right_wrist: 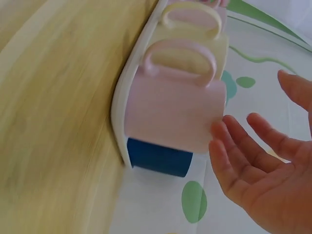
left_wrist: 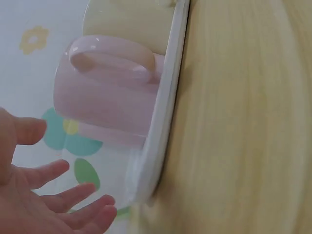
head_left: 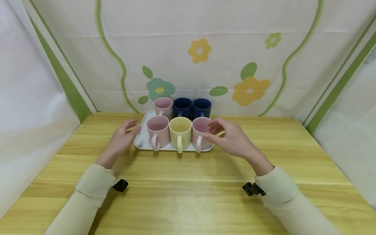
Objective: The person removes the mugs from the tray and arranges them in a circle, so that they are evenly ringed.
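A white tray (head_left: 143,138) carries two rows of upright mugs. In the front row a yellow mug (head_left: 183,132) stands between a left pink mug (head_left: 161,137) and a right pink mug (head_left: 199,130), handles facing me. Behind them are another pink mug (head_left: 163,106) and two dark blue mugs (head_left: 182,107). My left hand (head_left: 121,138), fingers spread and relaxed, is beside the tray's left end and holds nothing. My right hand (head_left: 232,138) is at the right pink mug, fingers loosely bent; in the right wrist view its fingertips (right_wrist: 218,129) are at the rim, contact uncertain.
The tray stands towards the far edge of a wooden table (head_left: 188,195). Close behind it hangs a pale curtain (head_left: 176,26) with flower prints, and white cloth walls (head_left: 26,98) rise on both sides. A black strap piece (head_left: 120,185) shows at my left sleeve.
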The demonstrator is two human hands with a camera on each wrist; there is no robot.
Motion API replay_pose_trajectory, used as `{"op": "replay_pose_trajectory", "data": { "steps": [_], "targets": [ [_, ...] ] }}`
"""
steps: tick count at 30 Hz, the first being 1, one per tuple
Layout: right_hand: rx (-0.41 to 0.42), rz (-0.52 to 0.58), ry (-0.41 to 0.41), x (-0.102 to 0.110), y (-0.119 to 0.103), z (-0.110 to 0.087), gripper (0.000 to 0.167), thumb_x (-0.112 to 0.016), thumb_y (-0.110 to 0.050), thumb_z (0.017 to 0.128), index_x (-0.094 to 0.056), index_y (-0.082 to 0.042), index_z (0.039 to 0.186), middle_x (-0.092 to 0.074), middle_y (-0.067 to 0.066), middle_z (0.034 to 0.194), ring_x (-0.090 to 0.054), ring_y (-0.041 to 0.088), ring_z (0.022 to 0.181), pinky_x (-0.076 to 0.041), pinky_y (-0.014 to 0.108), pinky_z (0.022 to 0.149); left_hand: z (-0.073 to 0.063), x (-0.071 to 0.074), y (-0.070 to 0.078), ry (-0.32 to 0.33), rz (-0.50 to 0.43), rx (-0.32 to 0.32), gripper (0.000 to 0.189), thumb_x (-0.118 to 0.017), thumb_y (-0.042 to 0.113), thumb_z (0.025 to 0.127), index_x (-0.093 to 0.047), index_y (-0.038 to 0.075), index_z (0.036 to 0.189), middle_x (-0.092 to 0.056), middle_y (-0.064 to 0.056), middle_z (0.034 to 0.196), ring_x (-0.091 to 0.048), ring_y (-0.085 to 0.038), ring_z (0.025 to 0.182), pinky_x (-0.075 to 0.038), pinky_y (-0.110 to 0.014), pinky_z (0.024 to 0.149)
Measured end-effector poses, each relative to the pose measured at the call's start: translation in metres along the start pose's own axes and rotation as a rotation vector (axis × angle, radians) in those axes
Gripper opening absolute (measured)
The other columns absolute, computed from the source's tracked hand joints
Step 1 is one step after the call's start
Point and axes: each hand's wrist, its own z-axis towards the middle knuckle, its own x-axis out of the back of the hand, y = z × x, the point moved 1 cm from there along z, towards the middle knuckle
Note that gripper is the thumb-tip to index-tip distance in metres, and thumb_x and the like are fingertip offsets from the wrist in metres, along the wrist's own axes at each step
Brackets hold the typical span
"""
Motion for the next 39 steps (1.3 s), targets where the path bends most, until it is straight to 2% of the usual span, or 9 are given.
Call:
{"op": "replay_pose_trajectory", "data": {
  "steps": [4, 8, 12, 16, 21, 25, 28, 35, 39],
  "targets": [
    [-0.031, 0.046, 0.01, -0.006, -0.006, 0.0, 0.032, -0.076, -0.033, 0.1, -0.069, -0.009, 0.119, -0.074, 0.005, 0.113, -0.072, 0.022, 0.103, -0.061, 0.042, 0.092, 0.002, -0.001, -0.01, -0.087, -0.019, 0.059, 0.074, -0.056, 0.038, 0.111, -0.023, 0.007, 0.169, -0.025, -0.029, 0.173, -0.033, -0.055, 0.155, -0.033, -0.066, 0.125],
    [-0.073, 0.102, 0.018, -0.013, -0.005, 0.002, 0.025, -0.077, -0.031, 0.099, -0.07, -0.01, 0.11, -0.075, 0.006, 0.108, -0.071, 0.021, 0.099, -0.06, 0.038, 0.091, 0.005, -0.004, -0.016, -0.124, -0.03, 0.082, 0.08, -0.063, 0.032, 0.108, -0.02, 0.006, 0.17, -0.023, -0.029, 0.174, -0.031, -0.054, 0.156, -0.032, -0.066, 0.126],
    [-0.152, 0.192, -0.002, -0.02, -0.002, 0.001, 0.026, -0.077, -0.031, 0.099, -0.071, -0.008, 0.11, -0.074, 0.009, 0.109, -0.071, 0.026, 0.099, -0.059, 0.032, 0.088, 0.006, -0.006, -0.019, -0.138, -0.056, 0.08, 0.085, -0.069, 0.03, 0.104, -0.02, 0.006, 0.17, -0.024, -0.026, 0.174, -0.031, -0.052, 0.157, -0.032, -0.064, 0.127],
    [-0.252, 0.297, -0.023, -0.026, 0.001, -0.001, 0.027, -0.078, -0.03, 0.099, -0.071, -0.007, 0.112, -0.073, 0.009, 0.109, -0.07, 0.034, 0.102, -0.059, 0.032, 0.084, 0.007, -0.009, -0.023, -0.159, -0.054, 0.08, 0.09, -0.074, 0.029, 0.101, -0.02, 0.006, 0.17, -0.029, -0.03, 0.171, -0.032, -0.05, 0.157, -0.031, -0.063, 0.127],
    [-0.326, 0.386, -0.057, -0.035, 0.007, -0.002, 0.029, -0.076, -0.029, 0.1, -0.07, -0.003, 0.113, -0.073, 0.01, 0.105, -0.07, 0.032, 0.102, -0.062, 0.039, 0.09, 0.009, -0.012, -0.031, -0.143, 0.016, 0.054, 0.092, -0.078, 0.027, 0.097, -0.025, 0.002, 0.168, -0.039, -0.034, 0.163, -0.041, -0.048, 0.15, -0.036, -0.061, 0.123],
    [-0.367, 0.494, -0.062, -0.04, 0.01, -0.001, 0.031, -0.073, -0.024, 0.102, -0.07, 0.002, 0.118, -0.074, 0.014, 0.113, -0.074, 0.027, 0.106, -0.062, 0.045, 0.099, 0.009, -0.014, -0.032, -0.138, 0.032, 0.028, 0.095, -0.081, 0.025, 0.095, -0.025, -0.002, 0.167, -0.044, -0.034, 0.159, -0.046, -0.047, 0.144, -0.04, -0.058, 0.118],
    [-0.39, 0.592, -0.073, -0.045, 0.012, 0.0, 0.033, -0.071, -0.021, 0.103, -0.069, 0.006, 0.122, -0.075, 0.016, 0.119, -0.076, 0.023, 0.106, -0.062, 0.046, 0.101, 0.008, -0.013, -0.032, -0.145, 0.029, 0.026, 0.096, -0.081, 0.024, 0.095, -0.023, -0.004, 0.167, -0.042, -0.034, 0.16, -0.046, -0.047, 0.144, -0.041, -0.057, 0.117],
    [-0.42, 0.774, -0.111, -0.058, 0.012, 0.002, 0.033, -0.065, -0.014, 0.105, -0.068, 0.013, 0.125, -0.075, 0.012, 0.117, -0.073, 0.018, 0.104, -0.061, 0.044, 0.103, 0.007, -0.011, -0.032, -0.133, 0.072, 0.001, 0.095, -0.083, 0.02, 0.093, -0.027, -0.007, 0.164, -0.028, -0.032, 0.17, -0.045, -0.049, 0.146, -0.04, -0.06, 0.12],
    [-0.422, 0.814, -0.121, -0.064, 0.012, 0.002, 0.036, -0.06, -0.017, 0.109, -0.067, 0.013, 0.128, -0.079, 0.014, 0.119, -0.073, 0.017, 0.11, -0.06, 0.044, 0.104, 0.008, -0.012, -0.032, -0.13, 0.087, -0.009, 0.097, -0.084, 0.019, 0.092, -0.025, -0.009, 0.164, -0.034, -0.035, 0.166, -0.047, -0.049, 0.144, -0.041, -0.061, 0.12]
  ]
}}
